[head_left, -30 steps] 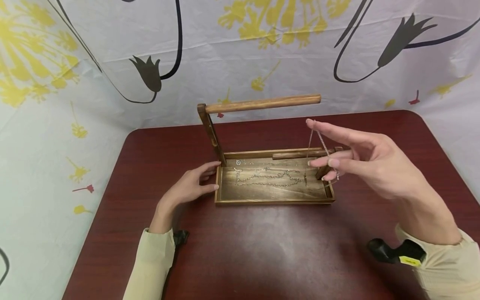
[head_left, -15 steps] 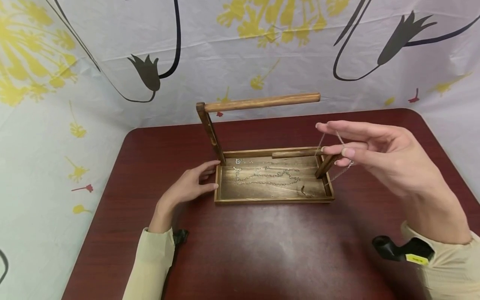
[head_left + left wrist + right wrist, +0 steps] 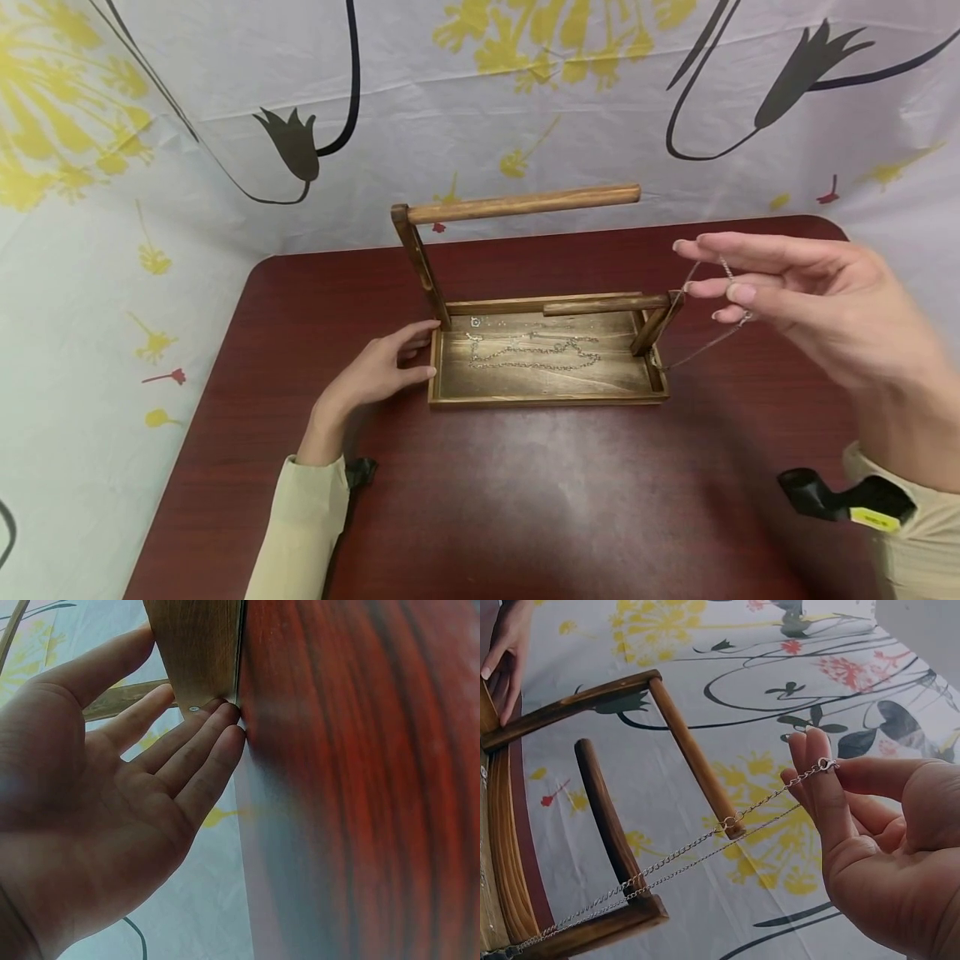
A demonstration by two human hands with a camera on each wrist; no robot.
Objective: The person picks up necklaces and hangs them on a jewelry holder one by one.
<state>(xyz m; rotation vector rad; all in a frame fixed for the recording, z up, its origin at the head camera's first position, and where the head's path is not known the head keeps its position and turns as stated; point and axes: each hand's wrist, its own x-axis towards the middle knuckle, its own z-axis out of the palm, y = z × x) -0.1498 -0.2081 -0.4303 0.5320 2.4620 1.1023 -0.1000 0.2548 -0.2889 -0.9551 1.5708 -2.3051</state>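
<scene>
My right hand [image 3: 847,317] is raised off the right end of a wooden jewelry stand, pinching a thin silver chain necklace [image 3: 679,855] by its lobster clasp [image 3: 825,765] between thumb and fingers. The necklace slants down from the fingers to the right end of the stand's tray [image 3: 547,403], beside the short post [image 3: 651,332]. My left hand [image 3: 378,373] touches the tray's left end; in the left wrist view its fingers [image 3: 199,761] lie extended against the wood. Another silver chain [image 3: 536,367] lies looped on the tray floor.
A tall post [image 3: 422,262] at the tray's left carries a long bar [image 3: 525,202]; the short post carries a lower bar [image 3: 603,306]. Small pieces of jewelry [image 3: 476,322] lie along the tray's back. The dark red table [image 3: 555,500] meets a patterned cloth [image 3: 480,125] behind.
My right hand has moved right, away from the tray, drawing the necklace along; its lower end slid from the tray floor to the right edge. The left hand stays put.
</scene>
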